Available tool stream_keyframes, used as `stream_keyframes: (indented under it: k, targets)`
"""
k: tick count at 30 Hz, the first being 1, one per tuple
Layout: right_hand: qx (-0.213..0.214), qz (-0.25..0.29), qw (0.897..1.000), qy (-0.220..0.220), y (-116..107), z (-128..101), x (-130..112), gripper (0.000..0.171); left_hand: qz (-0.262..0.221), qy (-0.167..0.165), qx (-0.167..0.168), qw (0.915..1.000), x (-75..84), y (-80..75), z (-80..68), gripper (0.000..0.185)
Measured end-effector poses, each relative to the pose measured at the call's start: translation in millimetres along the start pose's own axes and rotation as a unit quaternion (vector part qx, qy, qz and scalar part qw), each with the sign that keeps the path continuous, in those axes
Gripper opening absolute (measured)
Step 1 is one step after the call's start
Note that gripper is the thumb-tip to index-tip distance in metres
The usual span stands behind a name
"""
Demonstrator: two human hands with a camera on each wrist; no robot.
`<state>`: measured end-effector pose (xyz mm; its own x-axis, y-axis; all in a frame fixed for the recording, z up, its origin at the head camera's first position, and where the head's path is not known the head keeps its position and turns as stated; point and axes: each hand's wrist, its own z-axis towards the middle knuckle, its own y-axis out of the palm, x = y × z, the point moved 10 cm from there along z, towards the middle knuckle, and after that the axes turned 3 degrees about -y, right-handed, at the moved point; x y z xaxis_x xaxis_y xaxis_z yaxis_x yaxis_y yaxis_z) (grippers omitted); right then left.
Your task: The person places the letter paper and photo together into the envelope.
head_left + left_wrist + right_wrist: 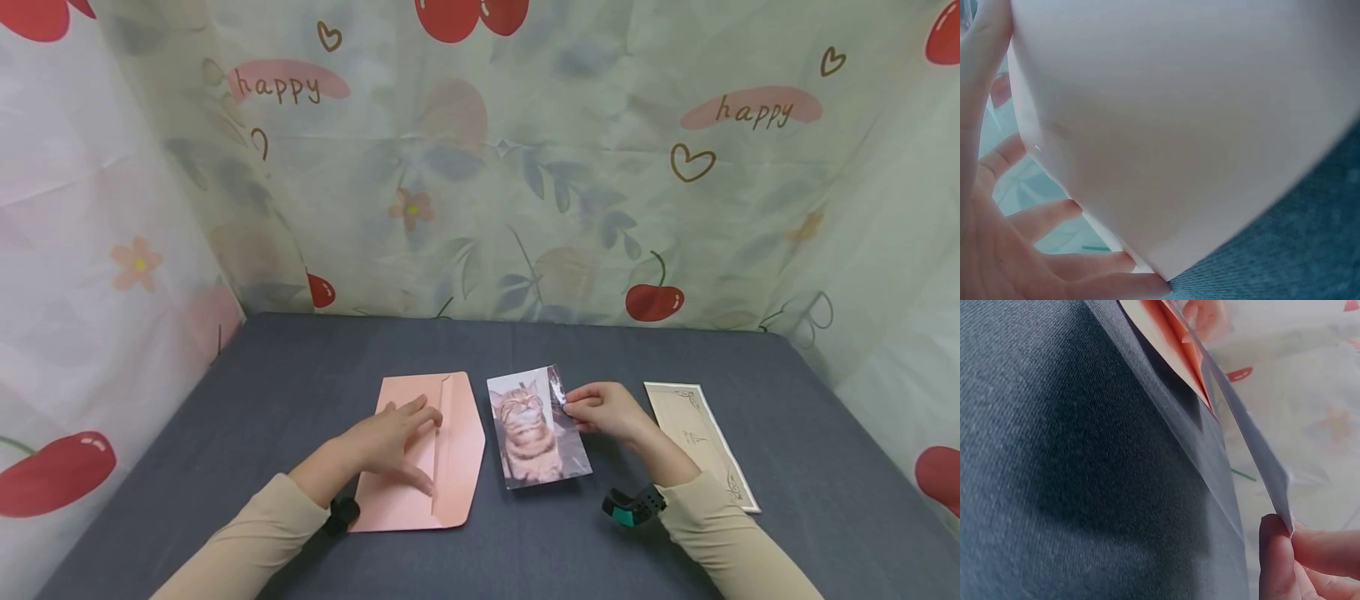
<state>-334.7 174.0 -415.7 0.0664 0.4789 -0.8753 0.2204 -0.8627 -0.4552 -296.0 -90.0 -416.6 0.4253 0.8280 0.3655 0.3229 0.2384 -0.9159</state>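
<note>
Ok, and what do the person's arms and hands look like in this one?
Both the left hand and right hand are ungloved. Long, plain beige sleeves cover the forearms. A rounded black device shows at the left wrist; at the right, a black strap with holes and a teal patch.

Left hand [390,443] and right hand [609,411]: bare. Left sleeve [258,529], right sleeve [727,521]: long, plain beige, lightly creased. Left wrist: rounded black device [343,514]. Right wrist: black perforated strap [649,502], teal patch [622,517].
</note>
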Motion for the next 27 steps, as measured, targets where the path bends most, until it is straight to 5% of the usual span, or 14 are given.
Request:
stream_keyframes:
  k: [27]
  targets:
    - [-0.009, 0.038, 0.999, -0.009, 21.7, 5.2, -5.1, 0.028, 0.004, -0.020, -0.007, 0.9998, -4.4, 2.2, 3.2, 0.078]
